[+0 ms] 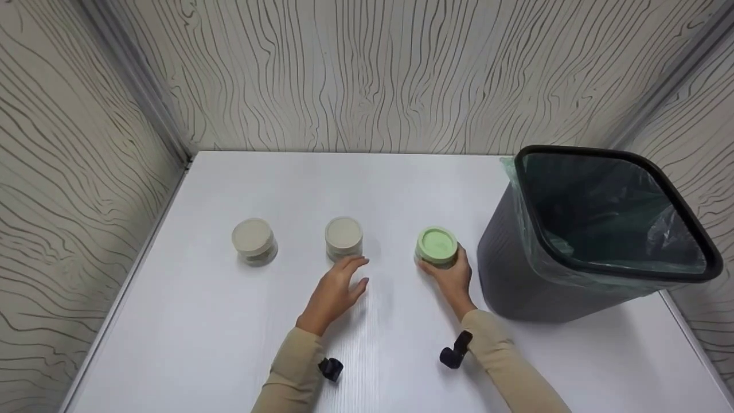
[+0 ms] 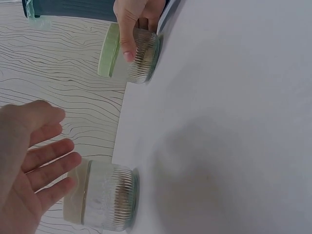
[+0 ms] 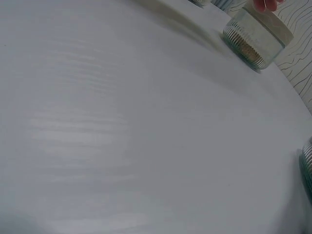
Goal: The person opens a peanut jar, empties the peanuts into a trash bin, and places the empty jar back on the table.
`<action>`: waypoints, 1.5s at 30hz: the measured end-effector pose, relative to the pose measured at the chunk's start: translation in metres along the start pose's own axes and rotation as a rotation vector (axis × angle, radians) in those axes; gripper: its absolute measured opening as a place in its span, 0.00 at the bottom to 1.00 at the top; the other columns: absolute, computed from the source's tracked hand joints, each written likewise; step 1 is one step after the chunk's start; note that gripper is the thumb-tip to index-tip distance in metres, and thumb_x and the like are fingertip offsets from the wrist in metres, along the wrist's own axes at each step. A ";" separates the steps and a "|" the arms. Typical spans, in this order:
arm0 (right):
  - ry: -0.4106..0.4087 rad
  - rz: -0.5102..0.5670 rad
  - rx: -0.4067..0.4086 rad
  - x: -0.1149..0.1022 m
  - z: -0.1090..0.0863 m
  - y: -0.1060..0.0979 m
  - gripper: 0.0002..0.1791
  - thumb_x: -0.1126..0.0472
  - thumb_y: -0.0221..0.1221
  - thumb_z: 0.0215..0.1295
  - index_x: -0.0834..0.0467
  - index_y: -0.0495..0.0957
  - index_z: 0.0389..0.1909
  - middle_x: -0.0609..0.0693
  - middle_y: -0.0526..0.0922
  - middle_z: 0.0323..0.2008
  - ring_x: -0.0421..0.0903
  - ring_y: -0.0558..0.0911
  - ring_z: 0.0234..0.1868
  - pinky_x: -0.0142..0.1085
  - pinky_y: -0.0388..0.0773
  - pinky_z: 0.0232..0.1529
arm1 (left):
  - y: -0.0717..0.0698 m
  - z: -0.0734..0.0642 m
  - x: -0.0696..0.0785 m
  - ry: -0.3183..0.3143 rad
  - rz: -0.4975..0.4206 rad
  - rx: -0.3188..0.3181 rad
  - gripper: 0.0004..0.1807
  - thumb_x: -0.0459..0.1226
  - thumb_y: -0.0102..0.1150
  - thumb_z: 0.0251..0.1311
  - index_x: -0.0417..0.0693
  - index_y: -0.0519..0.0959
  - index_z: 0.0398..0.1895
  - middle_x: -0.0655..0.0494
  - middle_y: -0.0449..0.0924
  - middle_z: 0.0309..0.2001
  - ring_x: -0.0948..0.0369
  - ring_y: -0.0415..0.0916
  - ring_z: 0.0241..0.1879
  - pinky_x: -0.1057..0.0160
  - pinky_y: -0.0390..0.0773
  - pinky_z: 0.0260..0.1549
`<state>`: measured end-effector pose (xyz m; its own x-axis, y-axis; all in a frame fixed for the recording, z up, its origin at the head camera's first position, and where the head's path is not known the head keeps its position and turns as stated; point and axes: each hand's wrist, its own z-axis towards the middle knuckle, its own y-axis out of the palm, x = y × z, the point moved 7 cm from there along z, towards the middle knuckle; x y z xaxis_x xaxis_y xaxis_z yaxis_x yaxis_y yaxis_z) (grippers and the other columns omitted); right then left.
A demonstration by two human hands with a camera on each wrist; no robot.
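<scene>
A ribbed glass jar with a green lid (image 1: 437,244) stands on the right of the table. My right hand (image 1: 457,281) grips it around the side, thumb on the near left and fingers curled behind. Some brown contents show low in this jar (image 2: 146,51) in the left wrist view. My left hand (image 1: 334,293) hovers just in front of the middle jar, which has a beige lid (image 1: 344,234). Its fingers are loosely bent and hold nothing. Farther left stands another beige-lidded jar (image 1: 253,238). In the right wrist view, the right hand itself is out of sight.
Close to the right of the green-lidded jar stands a tall grey bin (image 1: 504,275) with a black rim and a green plastic liner. The white table (image 1: 189,332) meets wood-patterned walls (image 1: 367,80) at the back and sides.
</scene>
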<state>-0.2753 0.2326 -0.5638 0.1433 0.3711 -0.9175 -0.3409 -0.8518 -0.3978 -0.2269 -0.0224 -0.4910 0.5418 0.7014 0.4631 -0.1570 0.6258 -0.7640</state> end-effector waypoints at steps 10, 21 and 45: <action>-0.087 0.011 0.012 -0.009 -0.004 -0.002 0.50 0.64 0.75 0.43 0.68 0.60 0.67 0.66 0.68 0.66 0.61 0.65 0.71 0.52 0.61 0.75 | 0.003 0.000 0.000 -0.028 -0.009 -0.014 0.19 0.36 0.63 0.59 0.42 0.77 0.54 0.49 0.79 0.55 0.54 0.79 0.56 0.61 0.82 0.56; -0.109 0.040 -0.008 -0.019 -0.009 0.000 0.50 0.65 0.75 0.43 0.68 0.59 0.67 0.66 0.68 0.66 0.60 0.64 0.71 0.52 0.60 0.75 | 0.003 0.000 -0.001 -0.032 -0.020 -0.007 0.19 0.36 0.64 0.58 0.42 0.77 0.53 0.49 0.79 0.54 0.55 0.79 0.56 0.61 0.82 0.55; -0.166 0.078 -0.099 -0.027 -0.030 0.004 0.50 0.67 0.75 0.41 0.70 0.61 0.67 0.68 0.68 0.65 0.64 0.66 0.69 0.55 0.62 0.73 | 0.003 0.002 0.009 0.020 -0.040 0.028 0.18 0.35 0.64 0.57 0.42 0.78 0.52 0.49 0.80 0.52 0.55 0.79 0.55 0.60 0.82 0.55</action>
<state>-0.2528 0.2081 -0.5403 -0.0375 0.3513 -0.9355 -0.2509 -0.9095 -0.3315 -0.2236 -0.0134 -0.4880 0.5646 0.6689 0.4836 -0.1578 0.6625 -0.7322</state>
